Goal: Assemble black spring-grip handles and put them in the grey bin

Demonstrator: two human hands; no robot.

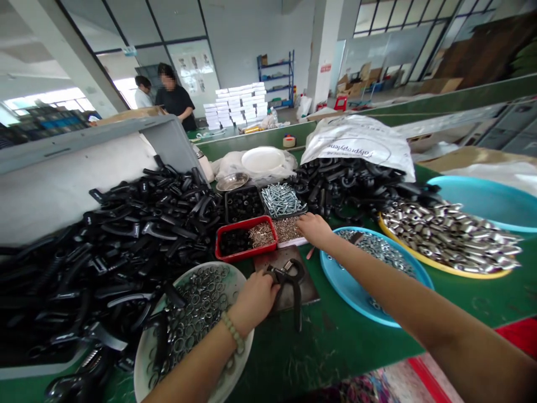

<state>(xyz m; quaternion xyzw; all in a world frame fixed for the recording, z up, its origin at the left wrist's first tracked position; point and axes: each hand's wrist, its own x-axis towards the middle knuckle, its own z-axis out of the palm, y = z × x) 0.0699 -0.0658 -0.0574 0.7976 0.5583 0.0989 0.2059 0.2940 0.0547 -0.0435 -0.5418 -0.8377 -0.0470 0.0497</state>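
My left hand (257, 299), with a beaded bracelet at the wrist, is closed on a black plastic handle part (297, 299) that has a curved loop and a small shiny metal piece. It holds the part over a dark metal plate (308, 282) on the green table. My right hand (315, 229) reaches to a shallow white tray of small copper-coloured screws or rivets (287, 229). Its fingers are curled down, and their tips are hidden among the pieces. Beside that tray is a red tray (217, 253) with black pieces and more copper-coloured ones.
Left lies a big heap of black handles (159, 224); nearer is a bowl of metal rings (201, 291). Silver screws (283, 198) fill a black tray. Right are a blue basin (413, 263) of metal parts, metal sleeves (448, 235), and a white sack (361, 143). Two people stand far back.
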